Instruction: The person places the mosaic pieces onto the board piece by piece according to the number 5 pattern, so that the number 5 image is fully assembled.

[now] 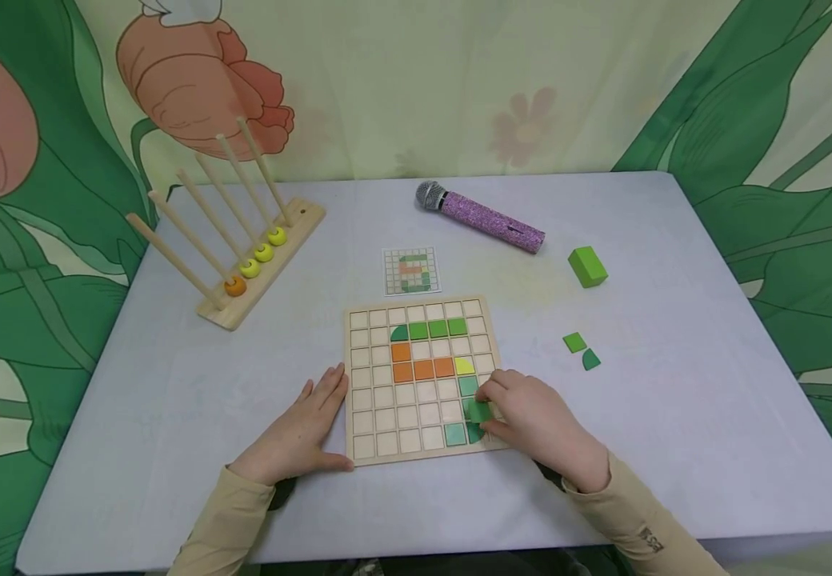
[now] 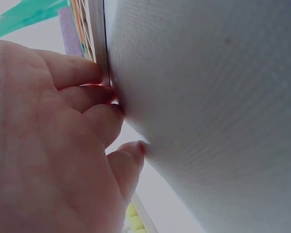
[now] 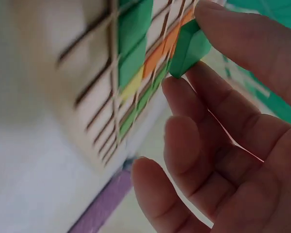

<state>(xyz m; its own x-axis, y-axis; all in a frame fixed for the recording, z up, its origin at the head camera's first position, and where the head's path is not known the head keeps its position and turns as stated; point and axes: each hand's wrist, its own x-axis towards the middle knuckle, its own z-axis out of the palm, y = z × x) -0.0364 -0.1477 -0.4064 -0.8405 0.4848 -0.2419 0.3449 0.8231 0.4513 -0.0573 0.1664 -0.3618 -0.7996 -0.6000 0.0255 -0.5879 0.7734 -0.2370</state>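
Observation:
A wooden grid board [image 1: 385, 420] lies on the table, with green, orange, yellow and teal tiles in some of its squares. My left hand [image 1: 297, 436] rests along the board's left edge, fingers extended and thumb near the lower corner. Over the board's right side, my right hand [image 1: 542, 420] pinches a green tile [image 3: 190, 46] between thumb and fingers. That tile appears raised off the grid in the right wrist view. Below it in the head view are a teal tile [image 1: 455, 435] and a partly hidden dark green rounded tile [image 1: 474, 433].
Behind the board lies a small pattern card [image 1: 411, 270]. A purple glitter microphone [image 1: 491, 220] is farther back. At right are a green block [image 1: 588, 266], a green square tile [image 1: 574, 342] and a rounded tile [image 1: 590, 359]. A peg stand [image 1: 308, 212] with beads stands at left.

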